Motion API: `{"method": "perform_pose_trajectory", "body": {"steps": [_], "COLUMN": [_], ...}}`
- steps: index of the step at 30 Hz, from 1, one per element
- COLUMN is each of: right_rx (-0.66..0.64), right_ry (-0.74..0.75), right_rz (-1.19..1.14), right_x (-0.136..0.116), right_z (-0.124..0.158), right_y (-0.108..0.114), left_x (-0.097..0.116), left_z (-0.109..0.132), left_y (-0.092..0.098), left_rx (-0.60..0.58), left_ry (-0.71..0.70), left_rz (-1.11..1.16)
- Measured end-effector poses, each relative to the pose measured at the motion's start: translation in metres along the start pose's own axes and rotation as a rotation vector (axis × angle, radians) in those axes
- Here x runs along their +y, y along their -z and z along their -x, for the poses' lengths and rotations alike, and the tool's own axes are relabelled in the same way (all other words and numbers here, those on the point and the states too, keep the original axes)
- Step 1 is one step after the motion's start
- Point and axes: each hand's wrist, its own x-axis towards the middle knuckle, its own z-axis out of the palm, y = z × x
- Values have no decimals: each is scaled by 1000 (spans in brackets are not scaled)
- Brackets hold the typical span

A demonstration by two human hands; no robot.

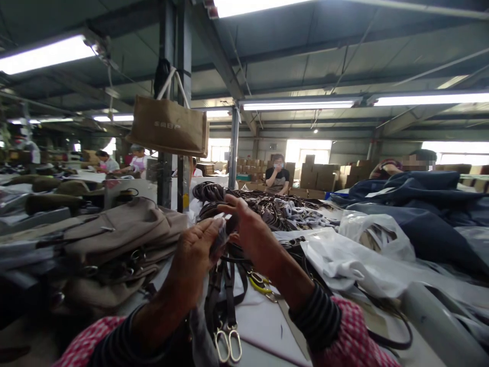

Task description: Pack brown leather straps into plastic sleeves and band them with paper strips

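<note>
Crumpled, translucent plastic [218, 240] is pinched between the thumb and fingers of the left hand [194, 242] above the white work surface [263, 318], while the right hand [249, 233] is beside it, fingers spread, whether touching it I cannot tell; a loose pinch could let that slippery film slide away. Dark brown, leather-like straps [230, 300] with pale metal oval rings [240, 346] lie below, where a low sweep could snag them or the yellow-handled pliers [260, 288]. Taupe fabric bags [114, 234] and white plastic sheeting [336, 265] crowd both sides.

straps [231, 300]: smooth, leather-like | rings [229, 344]: shiny metal | film [219, 238]: crinkled plastic | bags [114, 234]: matt cloth
</note>
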Motion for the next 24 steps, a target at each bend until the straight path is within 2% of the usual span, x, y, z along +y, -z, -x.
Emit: {"method": "perform_pose_trajectory", "body": {"steps": [2, 4, 6, 10, 12, 13, 14, 16, 18, 20, 22, 24], "right_rx": [174, 248, 173, -162, -232, -225, -186, -31, 171, 263, 169, -39], "right_ry": [-34, -15, 52, 193, 197, 178, 149, 68, -6, -22, 34, 136], "right_rz": [-218, -278, -166, 267, 363, 353, 306, 153, -1, -56, -7, 121], "right_x": [-8, -20, -31, -41, -43, -43, -44, -47, -52, -58, -64, -70], "right_z": [-20, -38, -47, -37, -34, -36, -39, -50, -62, -70, -73, -73], "right_y": [10, 18, 16, -12, -24, -26, -25, -15, 1, 11, 9, -7], "left_x": [-4, -4, 4, 44, 64, 70, 74, 72, 64, 58, 62, 78], "left_z": [7, 10, 4, -27, -40, -44, -45, -40, -31, -26, -30, -39], "left_y": [6, 15, 22, 18, 8, 4, 1, 1, 9, 19, 25, 20], "left_rx": [20, -27, -72, -55, -61, -67, -72, -77, -85, -106, -129, -117], "left_ry": [13, 18, -21, -85, -133, -159, -179, -188, -164, -146, -139, -153], "left_rz": [-72, -156, -221, -138, -67, -48, -44, -78, -142, -219, -267, -221]}}
